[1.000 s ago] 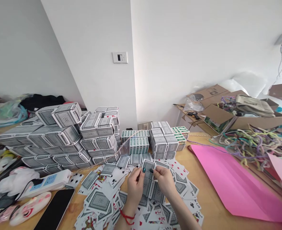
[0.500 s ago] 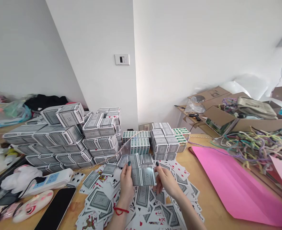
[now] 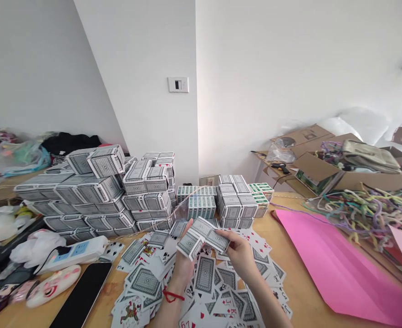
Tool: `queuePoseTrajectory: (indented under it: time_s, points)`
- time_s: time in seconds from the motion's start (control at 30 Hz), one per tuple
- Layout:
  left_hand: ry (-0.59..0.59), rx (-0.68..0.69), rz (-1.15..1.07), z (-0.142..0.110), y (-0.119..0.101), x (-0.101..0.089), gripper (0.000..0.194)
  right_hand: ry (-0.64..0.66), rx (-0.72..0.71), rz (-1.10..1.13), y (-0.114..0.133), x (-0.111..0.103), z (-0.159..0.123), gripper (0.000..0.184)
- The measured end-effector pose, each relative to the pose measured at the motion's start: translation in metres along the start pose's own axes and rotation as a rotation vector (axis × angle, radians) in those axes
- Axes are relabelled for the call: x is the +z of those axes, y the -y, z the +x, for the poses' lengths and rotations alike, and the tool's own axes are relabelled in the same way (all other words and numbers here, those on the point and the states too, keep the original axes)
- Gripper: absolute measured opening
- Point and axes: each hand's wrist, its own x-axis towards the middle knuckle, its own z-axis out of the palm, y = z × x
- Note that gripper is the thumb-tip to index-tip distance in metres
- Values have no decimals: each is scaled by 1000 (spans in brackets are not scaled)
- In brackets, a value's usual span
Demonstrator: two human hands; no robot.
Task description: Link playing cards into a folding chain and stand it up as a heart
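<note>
A piece made of several interlocked playing cards (image 3: 203,234) with grey patterned backs is held up between my hands. My left hand (image 3: 183,269), with a red cord at the wrist, is curled behind and under its left side; most of those fingers are hidden. On the right, my right hand (image 3: 241,252) pinches the piece's edge, thumb on top. Beneath both hands spreads a heap of loose playing cards (image 3: 205,275), some face up and others face down. Just beyond the piece stand small green-and-white card blocks (image 3: 201,207).
Stacked card blocks (image 3: 100,187) rise at the back left, with another stack (image 3: 236,200) right of centre. A black phone (image 3: 81,296) and a power strip (image 3: 79,254) lie left. Pink paper (image 3: 327,269), tangled fuzzy stems (image 3: 361,216) and an open cardboard box (image 3: 368,182) occupy the right.
The card piece has turned and tilted in my hands. My left thumb has left its front face, and my right hand has moved in to grip its right edge. The view has shifted slightly.
</note>
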Motion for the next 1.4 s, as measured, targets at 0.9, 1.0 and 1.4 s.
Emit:
queuePoseTrajectory:
  time_s: [0.9,1.0,1.4]
  points:
    - [65,-425,-359,5,-8,-4,23,16,200,-1012,-18,-20,-1,58]
    - [13,-450,-329,5,-9,-2,20,33,259,-1006,-18,-26,1,49]
    - [22,-472,-315,5,-8,-2,20,-43,177,-687,-5,-38,6,22]
